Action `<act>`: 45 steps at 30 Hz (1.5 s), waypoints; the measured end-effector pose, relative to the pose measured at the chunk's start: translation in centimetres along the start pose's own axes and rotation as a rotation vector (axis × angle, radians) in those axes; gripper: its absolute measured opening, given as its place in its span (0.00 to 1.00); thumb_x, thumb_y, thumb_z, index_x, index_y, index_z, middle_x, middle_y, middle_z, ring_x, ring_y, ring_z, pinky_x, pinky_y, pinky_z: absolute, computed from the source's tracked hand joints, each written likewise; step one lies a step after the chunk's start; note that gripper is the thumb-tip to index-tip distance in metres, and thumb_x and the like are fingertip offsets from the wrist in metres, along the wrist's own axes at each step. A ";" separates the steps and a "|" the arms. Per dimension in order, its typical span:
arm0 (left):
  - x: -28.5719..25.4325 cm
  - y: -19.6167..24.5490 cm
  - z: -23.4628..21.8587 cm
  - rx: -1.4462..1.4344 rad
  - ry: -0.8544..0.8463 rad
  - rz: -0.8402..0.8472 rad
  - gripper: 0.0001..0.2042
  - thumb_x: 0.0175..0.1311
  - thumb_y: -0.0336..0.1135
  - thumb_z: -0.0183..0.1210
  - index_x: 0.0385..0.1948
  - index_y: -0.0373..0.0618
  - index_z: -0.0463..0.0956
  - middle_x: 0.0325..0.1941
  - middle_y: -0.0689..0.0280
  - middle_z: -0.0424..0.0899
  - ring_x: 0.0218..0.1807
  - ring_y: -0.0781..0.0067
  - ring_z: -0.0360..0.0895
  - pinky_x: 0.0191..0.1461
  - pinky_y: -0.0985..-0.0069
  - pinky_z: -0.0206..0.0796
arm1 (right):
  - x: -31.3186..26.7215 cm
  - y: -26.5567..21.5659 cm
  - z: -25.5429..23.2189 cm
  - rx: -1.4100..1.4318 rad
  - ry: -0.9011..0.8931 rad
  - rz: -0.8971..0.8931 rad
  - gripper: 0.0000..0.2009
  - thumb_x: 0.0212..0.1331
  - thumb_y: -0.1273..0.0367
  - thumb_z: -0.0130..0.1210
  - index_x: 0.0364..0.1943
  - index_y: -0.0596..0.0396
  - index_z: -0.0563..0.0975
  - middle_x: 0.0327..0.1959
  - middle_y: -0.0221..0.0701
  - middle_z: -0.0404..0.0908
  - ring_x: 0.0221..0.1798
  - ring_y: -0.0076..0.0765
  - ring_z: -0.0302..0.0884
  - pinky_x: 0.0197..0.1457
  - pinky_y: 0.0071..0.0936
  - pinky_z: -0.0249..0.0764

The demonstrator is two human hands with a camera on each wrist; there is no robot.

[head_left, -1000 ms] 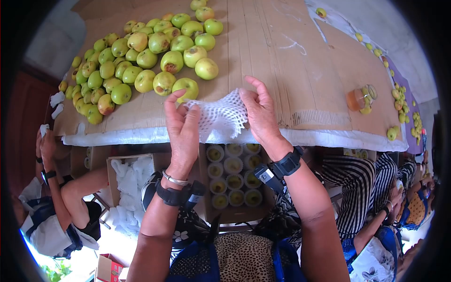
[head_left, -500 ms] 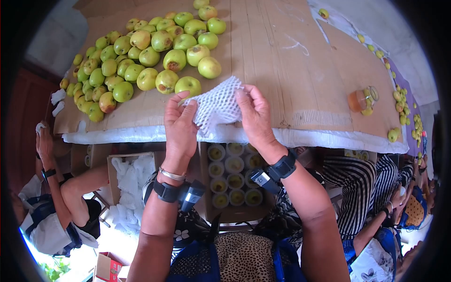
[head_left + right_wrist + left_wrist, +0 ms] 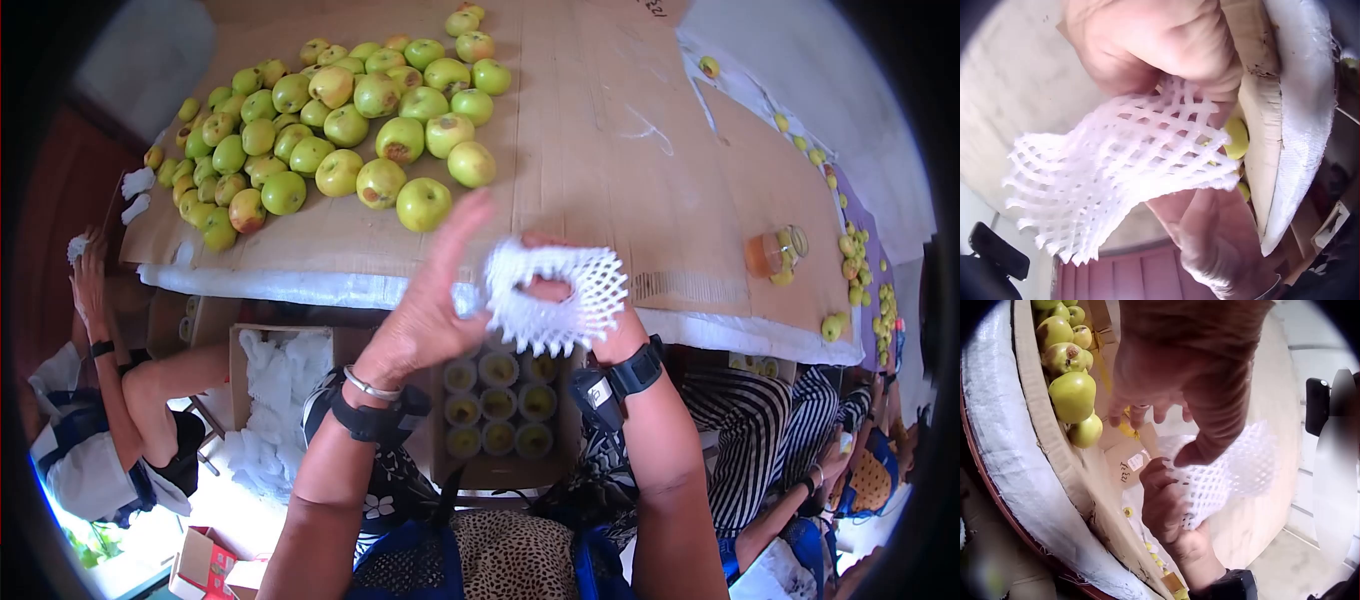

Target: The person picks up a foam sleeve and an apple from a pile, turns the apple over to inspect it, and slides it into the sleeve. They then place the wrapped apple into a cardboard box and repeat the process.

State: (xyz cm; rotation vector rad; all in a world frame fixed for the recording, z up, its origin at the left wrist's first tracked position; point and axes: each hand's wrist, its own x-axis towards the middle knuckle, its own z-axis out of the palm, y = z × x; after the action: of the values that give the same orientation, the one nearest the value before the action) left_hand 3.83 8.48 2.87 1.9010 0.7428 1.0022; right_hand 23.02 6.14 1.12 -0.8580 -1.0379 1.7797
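Note:
A white foam net sleeve (image 3: pixel 600 290) shows its round opening in the head view, in front of the table edge. The right hand (image 3: pixel 622 335) grips it from behind; in the right wrist view the curled right hand (image 3: pixel 1154 44) pinches the net (image 3: pixel 1116 150) at its upper end. The left hand (image 3: pixel 425 315) is spread, fingers away from the net and thumb close to its left side. In the left wrist view the left thumb overlaps the net (image 3: pixel 1204 494); whether they touch I cannot tell. Green apples (image 3: pixel 424 204) lie beyond the hands.
Cardboard (image 3: pixel 580 130) covers the table, with a jar (image 3: pixel 765 255) at the right. Below the edge stand a box of apples in white cups (image 3: pixel 498 405) and a box of white foam sleeves (image 3: pixel 285 370). Other people sit at the left (image 3: pixel 110 420) and right (image 3: pixel 770 510).
The left hand has let go of the net and spread its fingers. The net has moved right and down with the right hand, and turned so its opening shows. The head view has shifted.

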 end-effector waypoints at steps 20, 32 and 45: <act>-1.2 -2.2 -4.8 -0.593 0.882 -0.137 0.11 0.55 0.22 0.55 0.41 0.38 0.74 0.40 0.67 0.78 0.41 0.78 0.73 0.48 0.78 0.65 | 8.3 4.1 4.1 -0.879 0.569 -0.270 0.27 0.49 0.67 0.61 0.54 0.58 0.65 0.50 0.42 0.71 0.49 0.39 0.71 0.51 0.30 0.68; -1.6 -1.4 -4.4 -0.673 0.597 -0.299 0.22 0.46 0.16 0.58 0.47 0.37 0.68 0.44 0.68 0.77 0.44 0.80 0.74 0.49 0.80 0.67 | 10.7 4.9 3.7 -0.696 0.569 -0.313 0.30 0.41 0.64 0.66 0.50 0.61 0.68 0.44 0.40 0.75 0.48 0.41 0.74 0.51 0.31 0.69; -0.1 -0.7 -1.6 0.217 0.354 -0.377 0.16 0.45 0.22 0.58 0.40 0.38 0.73 0.30 0.60 0.81 0.33 0.75 0.77 0.41 0.79 0.68 | 0.3 -2.0 2.3 0.069 0.215 -0.405 0.29 0.47 0.70 0.59 0.56 0.61 0.64 0.52 0.34 0.71 0.55 0.30 0.68 0.61 0.30 0.63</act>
State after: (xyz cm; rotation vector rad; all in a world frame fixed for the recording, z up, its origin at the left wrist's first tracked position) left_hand 2.28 9.35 2.75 1.6847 1.4083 1.0565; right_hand 21.61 6.31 3.79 -0.7192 -0.9278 1.3444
